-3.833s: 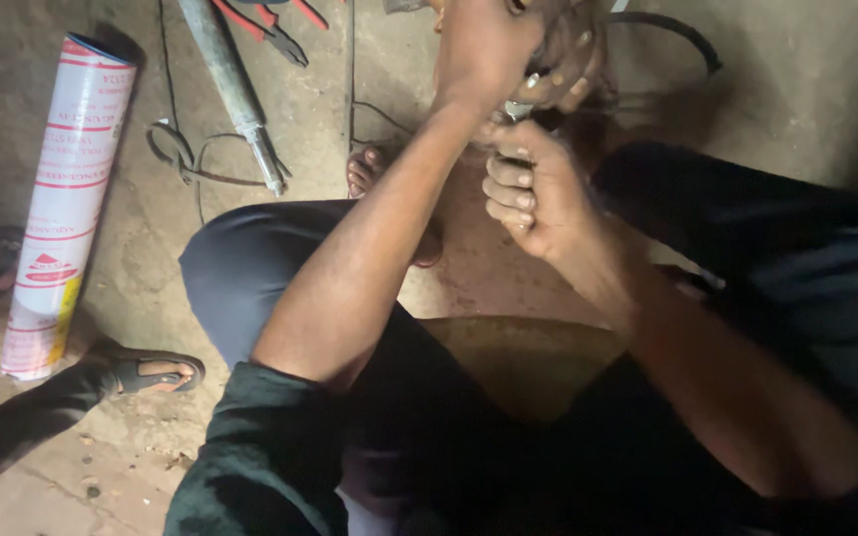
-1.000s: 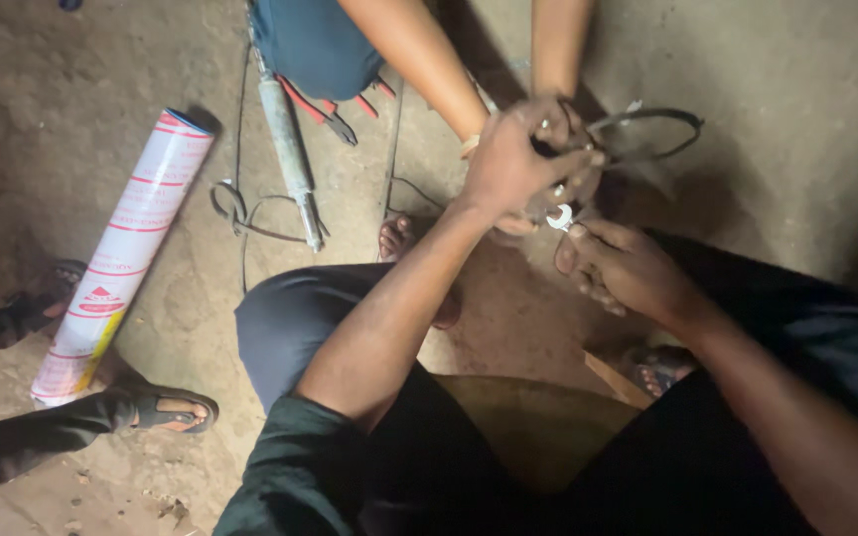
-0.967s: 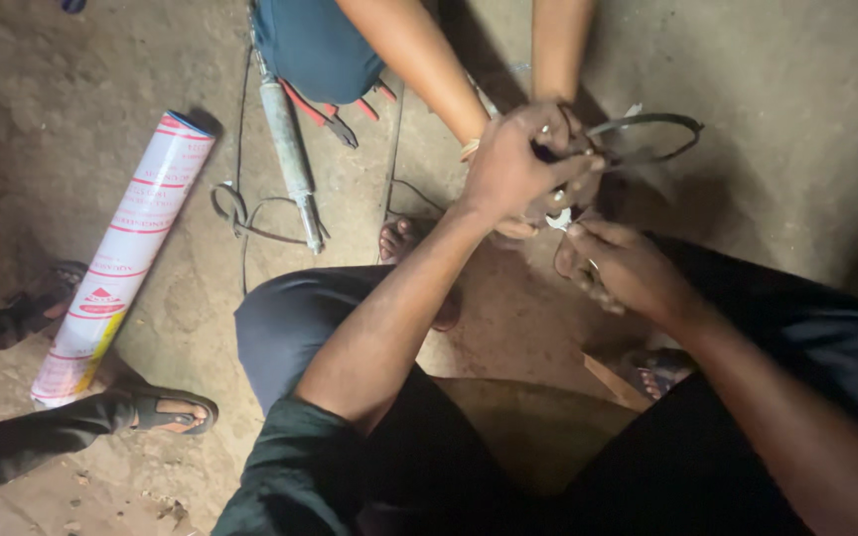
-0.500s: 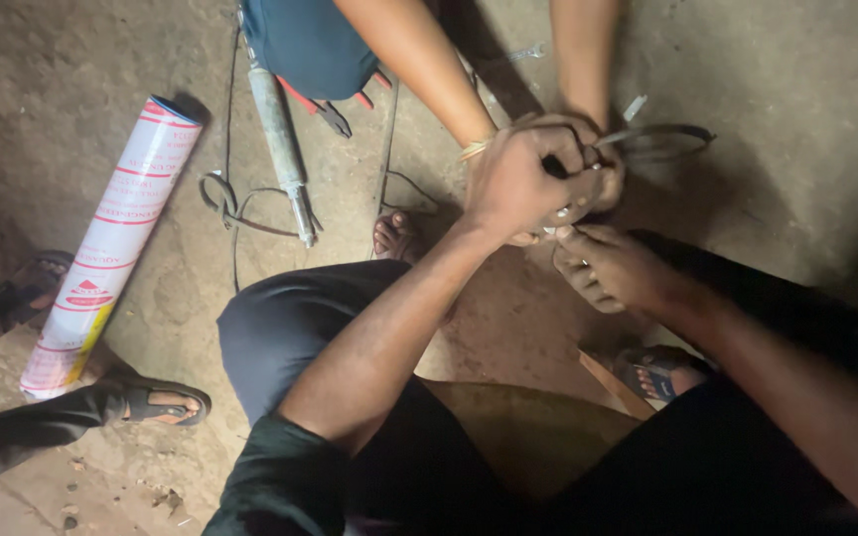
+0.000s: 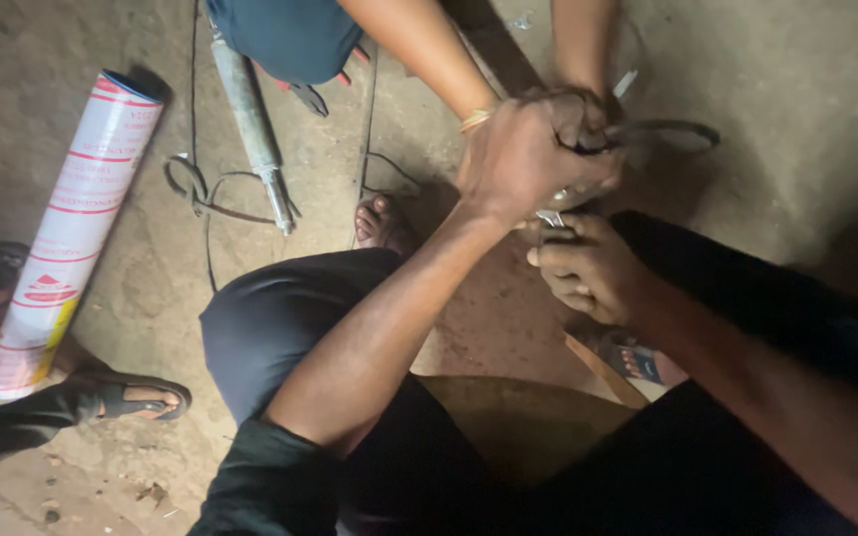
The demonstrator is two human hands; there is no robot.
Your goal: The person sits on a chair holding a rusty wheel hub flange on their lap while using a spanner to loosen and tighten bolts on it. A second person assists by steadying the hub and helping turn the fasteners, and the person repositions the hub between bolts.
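Now the left hand [image 5: 533, 149] has slid over the dark bent metal loop [image 5: 667, 134] and its grip stays shut on it, while the right hand [image 5: 588, 268] just below pinches a small shiny metal piece [image 5: 551, 216] tighter.

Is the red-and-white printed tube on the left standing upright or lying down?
Lying down. The tube rests lengthwise on the concrete floor, its blue-rimmed end toward the top, its whole side visible from above.
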